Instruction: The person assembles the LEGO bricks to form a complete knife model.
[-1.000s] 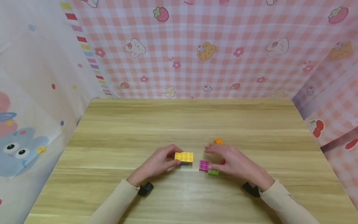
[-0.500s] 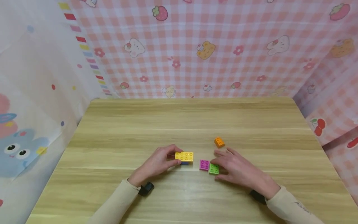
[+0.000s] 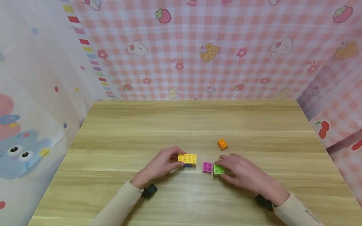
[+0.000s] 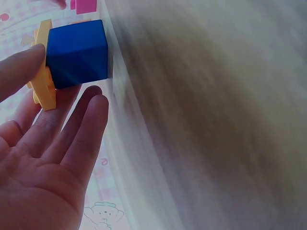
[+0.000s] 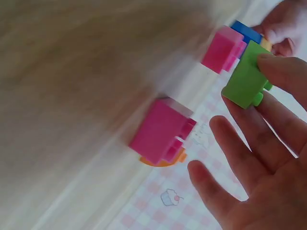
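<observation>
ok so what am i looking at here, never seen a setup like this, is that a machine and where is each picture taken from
No machine is doing the handling: these are a person's two bare hands. The wide picture comes from a camera worn on the head, looking forward and down. The two close ones come from cameras on each wrist.

The left hand holds a yellow brick that sits on a blue brick. The right hand pinches a green brick. On the wooden table lie a pink brick, an orange brick and another pink one, visible only from the right wrist.
</observation>
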Action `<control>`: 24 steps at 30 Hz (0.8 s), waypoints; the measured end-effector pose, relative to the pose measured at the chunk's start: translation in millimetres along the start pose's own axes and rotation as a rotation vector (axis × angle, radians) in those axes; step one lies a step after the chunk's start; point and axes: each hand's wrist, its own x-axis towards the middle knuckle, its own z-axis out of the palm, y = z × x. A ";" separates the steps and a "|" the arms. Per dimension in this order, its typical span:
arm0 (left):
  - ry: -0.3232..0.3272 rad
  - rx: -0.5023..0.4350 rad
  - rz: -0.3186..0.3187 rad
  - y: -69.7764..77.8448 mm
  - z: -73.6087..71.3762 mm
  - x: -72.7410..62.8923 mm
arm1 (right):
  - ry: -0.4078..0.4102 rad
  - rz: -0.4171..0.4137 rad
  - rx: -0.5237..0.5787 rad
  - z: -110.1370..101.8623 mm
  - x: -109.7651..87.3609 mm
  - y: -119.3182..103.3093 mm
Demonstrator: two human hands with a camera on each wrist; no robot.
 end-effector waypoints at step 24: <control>0.025 -0.012 0.030 -2.5 0.9 -0.8 | 0.200 0.018 0.262 -5.5 34.8 -16.2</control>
